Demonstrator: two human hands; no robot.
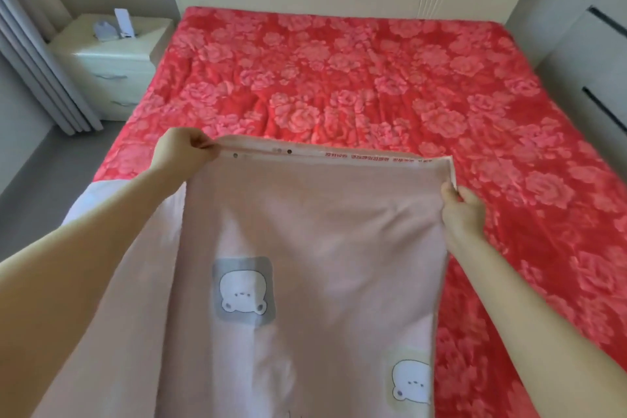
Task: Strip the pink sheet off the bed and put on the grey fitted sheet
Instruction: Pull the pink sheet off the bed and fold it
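Pinching the far hem of the sheet (pixel 322 231), the left hand (pixel 179 156) at nine o'clock and right hand (pixel 463 210) at three each grip a corner over the red blanket (pixel 373 78)

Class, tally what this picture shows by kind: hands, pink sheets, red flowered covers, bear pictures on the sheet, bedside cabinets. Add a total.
Hands: 2 (left hand, right hand)
Pink sheet: 1
Red flowered cover: 1
Bear pictures: 2
Bedside cabinet: 1
Total: 7
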